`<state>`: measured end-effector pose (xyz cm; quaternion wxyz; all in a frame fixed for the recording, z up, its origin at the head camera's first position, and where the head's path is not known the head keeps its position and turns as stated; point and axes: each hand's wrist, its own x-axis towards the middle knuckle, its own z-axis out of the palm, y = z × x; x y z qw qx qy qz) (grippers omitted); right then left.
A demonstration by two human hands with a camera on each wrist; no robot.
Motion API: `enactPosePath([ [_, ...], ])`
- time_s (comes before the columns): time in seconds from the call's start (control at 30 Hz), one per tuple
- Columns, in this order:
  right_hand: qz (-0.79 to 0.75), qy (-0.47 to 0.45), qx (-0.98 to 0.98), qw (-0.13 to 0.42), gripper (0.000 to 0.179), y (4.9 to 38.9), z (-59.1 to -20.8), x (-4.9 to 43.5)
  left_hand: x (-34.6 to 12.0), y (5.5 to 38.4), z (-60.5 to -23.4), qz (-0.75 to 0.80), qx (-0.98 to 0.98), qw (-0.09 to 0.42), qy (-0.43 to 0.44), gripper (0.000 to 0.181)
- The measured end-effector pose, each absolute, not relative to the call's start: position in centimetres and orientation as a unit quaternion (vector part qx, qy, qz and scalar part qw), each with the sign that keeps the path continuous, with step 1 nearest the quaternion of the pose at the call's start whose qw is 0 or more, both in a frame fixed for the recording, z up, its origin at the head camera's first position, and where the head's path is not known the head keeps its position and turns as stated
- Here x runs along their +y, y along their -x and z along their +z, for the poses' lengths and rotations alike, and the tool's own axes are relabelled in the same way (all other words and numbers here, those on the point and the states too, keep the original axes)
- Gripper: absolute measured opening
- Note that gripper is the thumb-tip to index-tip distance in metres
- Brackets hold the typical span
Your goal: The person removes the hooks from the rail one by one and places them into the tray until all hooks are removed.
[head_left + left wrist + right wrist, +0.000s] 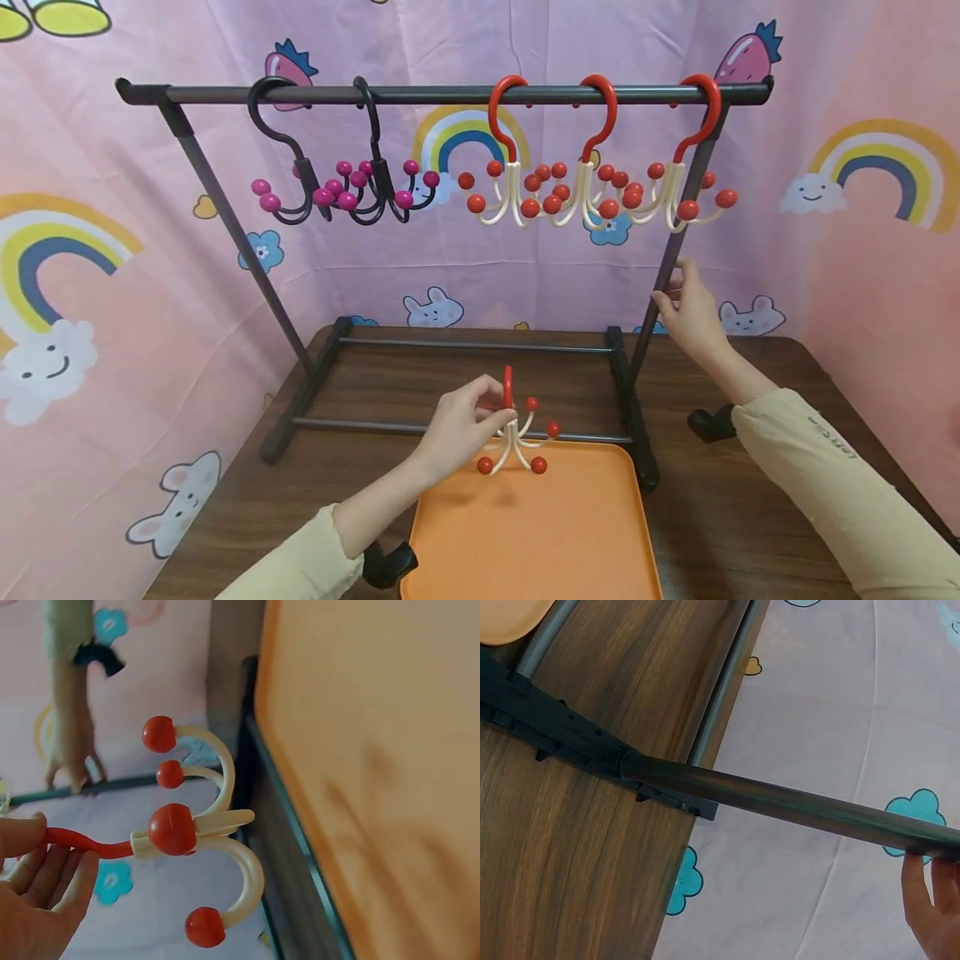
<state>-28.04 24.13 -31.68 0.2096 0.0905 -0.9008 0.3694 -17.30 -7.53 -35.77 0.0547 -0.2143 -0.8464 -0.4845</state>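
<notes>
My left hand [457,429] pinches the red hook of a multi-arm hanger [513,432] with cream arms and red ball tips. This hanger is upright above the back of an orange tray [570,533]. In the left wrist view, thumb and fingers hold the red stem, and the cream arms [247,881] point away from the palm. At the right, my right hand [693,317] grips the slanted dark post [648,333] of a rack, thumb in front. The right wrist view shows fingertips [913,874] against that post.
Three red-and-cream hangers [587,187] hang at the right of the rack's top bar [435,95]. Two black hangers [382,183] with magenta balls hang at its left. The rack's base [633,425] stands on a brown wooden table [712,500], before a patterned pink curtain [360,283].
</notes>
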Motion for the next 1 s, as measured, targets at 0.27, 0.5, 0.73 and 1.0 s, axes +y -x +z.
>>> enactPosePath([
  [0.27,0.366,-0.093,-0.902,0.210,0.042,28.0,-31.7,24.2,-4.3,16.7,-38.1,-0.471,-0.842,0.015,0.262,0.013],
  [0.5,0.363,-0.096,-0.902,0.213,0.043,28.0,-31.7,24.0,-2.2,16.5,-40.1,-0.481,-0.830,-0.014,0.284,0.013],
  [0.73,0.357,-0.100,-0.901,0.228,0.044,28.2,-32.0,24.1,-0.1,16.5,-41.8,-0.510,-0.808,-0.029,0.292,0.013],
  [1.0,0.360,-0.096,-0.901,0.222,0.043,28.3,-31.6,24.1,1.4,16.6,-43.0,-0.493,-0.810,0.022,0.317,0.014],
])
